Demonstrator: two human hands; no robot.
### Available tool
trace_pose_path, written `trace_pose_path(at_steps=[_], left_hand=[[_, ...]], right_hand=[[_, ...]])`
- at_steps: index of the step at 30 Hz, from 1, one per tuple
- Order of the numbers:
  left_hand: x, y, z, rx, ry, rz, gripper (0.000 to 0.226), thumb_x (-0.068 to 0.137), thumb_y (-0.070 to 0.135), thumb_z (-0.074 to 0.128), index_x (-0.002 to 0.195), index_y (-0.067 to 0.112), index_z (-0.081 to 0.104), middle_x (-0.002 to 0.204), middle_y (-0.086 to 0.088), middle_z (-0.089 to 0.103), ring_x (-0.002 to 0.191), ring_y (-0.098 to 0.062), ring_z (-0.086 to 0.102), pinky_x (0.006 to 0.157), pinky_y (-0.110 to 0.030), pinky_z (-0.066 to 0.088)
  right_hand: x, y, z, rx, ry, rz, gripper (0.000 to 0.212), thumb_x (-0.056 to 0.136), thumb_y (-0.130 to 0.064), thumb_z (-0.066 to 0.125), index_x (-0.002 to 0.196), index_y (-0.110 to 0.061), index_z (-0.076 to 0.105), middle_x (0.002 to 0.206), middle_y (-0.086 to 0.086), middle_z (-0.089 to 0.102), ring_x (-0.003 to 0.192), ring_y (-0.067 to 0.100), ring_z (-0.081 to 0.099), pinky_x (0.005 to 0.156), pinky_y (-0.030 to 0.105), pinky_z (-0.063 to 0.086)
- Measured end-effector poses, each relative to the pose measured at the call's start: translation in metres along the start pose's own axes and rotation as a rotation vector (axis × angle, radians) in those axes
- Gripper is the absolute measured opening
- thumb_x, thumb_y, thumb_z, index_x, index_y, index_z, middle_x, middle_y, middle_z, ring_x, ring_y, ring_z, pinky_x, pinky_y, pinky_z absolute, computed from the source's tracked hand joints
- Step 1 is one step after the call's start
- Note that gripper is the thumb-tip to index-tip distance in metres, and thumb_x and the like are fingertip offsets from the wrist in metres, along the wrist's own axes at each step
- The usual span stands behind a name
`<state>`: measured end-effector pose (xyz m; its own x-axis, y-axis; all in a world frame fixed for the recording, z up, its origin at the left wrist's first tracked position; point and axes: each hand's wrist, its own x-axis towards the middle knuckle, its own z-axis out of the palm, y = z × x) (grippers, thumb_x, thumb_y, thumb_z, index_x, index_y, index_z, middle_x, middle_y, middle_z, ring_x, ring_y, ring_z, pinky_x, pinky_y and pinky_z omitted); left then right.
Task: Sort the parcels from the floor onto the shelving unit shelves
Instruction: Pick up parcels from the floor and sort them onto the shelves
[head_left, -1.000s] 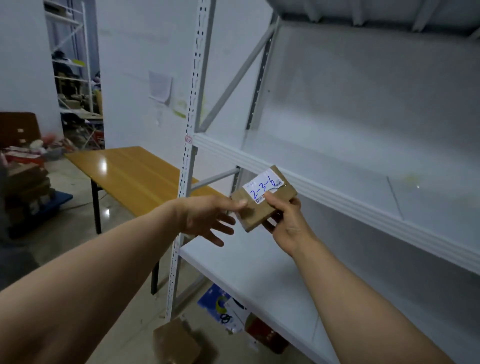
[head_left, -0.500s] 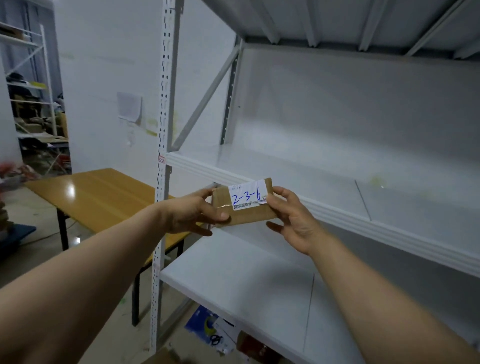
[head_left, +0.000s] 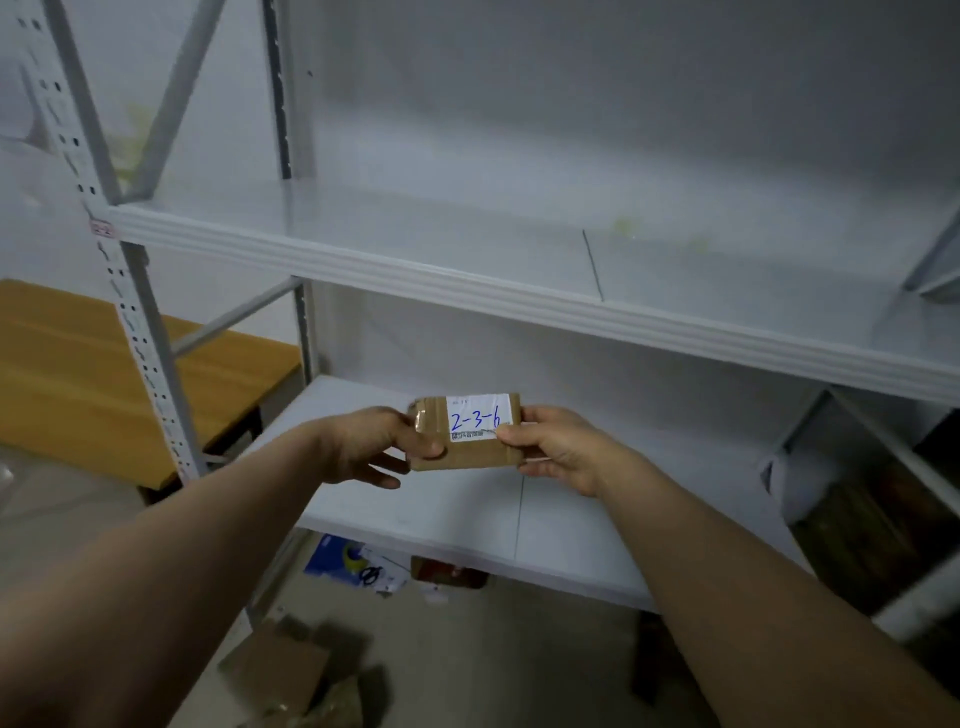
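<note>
Far left of the grip stands a table (head_left: 67, 374), and nearer in, a post (head_left: 130, 312) of the shelving.

The left hand (head_left: 374, 447) pinches the parcel's left end. Its thumb lies across the front face and at least one finger goes behind, while the lower fingers trail loose below the edge. That arm reaches in from the lower left, nearly straight.

Between the two hands is the parcel (head_left: 467, 454), a small flat brown packet. It is held in the air before the gap between the upper shelf (head_left: 467, 280) and the lower shelf (head_left: 415, 509), above the lower one's front and apparently clear of it. Its face is turned up toward the camera and held level. The label (head_left: 477, 417) reads "2-3-6", so it is most likely held this way to read the code and choose a shelf. Two hands steady it for reading; its weight hardly calls for both.

The right hand (head_left: 561, 447) clamps the right end. Its thumb presses the front beside the label's lower corner, and its fingers curl behind. The wrist is bent slightly inward, and the forearm comes up from the lower right.

Below the grip, boxes (head_left: 280, 670) lie on the floor, with oddments (head_left: 363, 566) under the lower shelf. Far right sits a dark crate (head_left: 872, 525), blurred.
</note>
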<state>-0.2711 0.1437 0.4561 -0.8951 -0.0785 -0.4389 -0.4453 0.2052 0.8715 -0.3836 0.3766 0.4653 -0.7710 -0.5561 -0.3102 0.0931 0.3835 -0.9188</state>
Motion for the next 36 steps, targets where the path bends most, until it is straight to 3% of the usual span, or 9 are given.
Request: trace_pose_path(at_steps=[7,10,14,18,21,25,29,33,36], left_hand=[[0.096,-0.024,0.121,0.027,-0.027,-0.123,0.057,0.059,0.018,0.079,0.112,0.033,0.062,0.112,0.004,0.068,0.106,-0.015,0.058,0.086,-0.037,0.048],[0.147,-0.031,0.182,0.032,0.029,-0.176,0.064,0.074,0.014,0.067,0.131,0.038,0.054,0.123,0.002,0.061,0.111,-0.017,0.056,0.091,-0.037,0.048],[0.213,-0.032,0.263,0.134,0.016,-0.219,0.092,0.064,0.016,0.068,0.147,0.038,0.035,0.123,-0.009,0.048,0.109,-0.033,0.057,0.072,-0.032,0.054],[0.276,-0.04,0.333,0.05,0.008,-0.224,0.084,0.068,0.02,0.069,0.145,0.03,0.037,0.128,-0.016,0.05,0.097,-0.032,0.063,0.067,-0.035,0.06],[0.322,-0.044,0.378,-0.143,-0.073,-0.163,0.072,0.081,0.009,0.074,0.144,0.023,0.041,0.12,-0.005,0.063,0.092,-0.015,0.063,0.057,-0.02,0.057],[0.371,-0.037,0.425,-0.151,-0.074,-0.174,0.084,0.092,0.004,0.061,0.157,0.017,0.009,0.142,-0.002,0.048,0.124,-0.028,0.051,0.084,-0.029,0.052],[0.409,-0.04,0.451,-0.068,-0.088,-0.195,0.076,0.087,-0.011,0.051,0.152,0.016,0.02,0.101,0.014,0.05,0.121,-0.031,0.056,0.088,-0.034,0.055],[0.427,-0.059,0.454,-0.095,-0.09,-0.253,0.092,0.088,-0.006,0.052,0.158,0.02,-0.002,0.152,-0.009,0.038,0.13,-0.036,0.048,0.069,-0.022,0.053],[0.425,-0.07,0.458,-0.106,-0.004,-0.284,0.089,0.088,-0.004,0.054,0.158,0.018,0.004,0.158,-0.015,0.027,0.138,-0.038,0.039,0.102,-0.042,0.05]], right_hand=[[0.007,0.128,-0.078,-0.003,0.016,0.306,0.02,0.085,-0.009,0.076,0.099,-0.019,0.068,0.096,0.0,0.076,0.087,0.017,0.069,0.073,0.028,0.056],[0.016,0.18,-0.117,0.026,0.087,0.386,0.021,0.085,-0.005,0.075,0.1,-0.017,0.068,0.104,0.007,0.074,0.09,0.019,0.064,0.084,0.034,0.057],[0.036,0.243,-0.17,-0.005,0.227,0.405,0.032,0.081,0.0,0.074,0.109,-0.014,0.066,0.104,0.005,0.074,0.082,0.017,0.065,0.067,0.029,0.053],[0.061,0.304,-0.22,-0.109,0.309,0.409,0.042,0.08,-0.004,0.076,0.118,-0.017,0.062,0.114,0.001,0.069,0.104,0.021,0.066,0.086,0.036,0.058],[0.077,0.343,-0.255,-0.124,0.396,0.398,0.042,0.082,-0.009,0.076,0.122,-0.016,0.061,0.117,0.001,0.068,0.107,0.022,0.065,0.092,0.039,0.057],[0.095,0.384,-0.295,-0.004,0.479,0.383,0.047,0.085,-0.008,0.073,0.128,-0.015,0.055,0.119,0.004,0.065,0.109,0.024,0.063,0.095,0.044,0.056],[0.111,0.415,-0.324,0.085,0.365,0.358,0.05,0.088,-0.005,0.072,0.134,-0.016,0.055,0.119,-0.001,0.065,0.111,0.02,0.062,0.09,0.03,0.056],[0.117,0.436,-0.332,0.156,0.269,0.381,0.054,0.089,0.001,0.068,0.137,-0.021,0.055,0.122,-0.002,0.065,0.113,0.018,0.061,0.088,0.029,0.056],[0.114,0.45,-0.331,0.148,0.399,0.449,0.045,0.092,-0.008,0.066,0.133,-0.016,0.052,0.126,0.01,0.064,0.11,0.028,0.063,0.088,0.036,0.056]])
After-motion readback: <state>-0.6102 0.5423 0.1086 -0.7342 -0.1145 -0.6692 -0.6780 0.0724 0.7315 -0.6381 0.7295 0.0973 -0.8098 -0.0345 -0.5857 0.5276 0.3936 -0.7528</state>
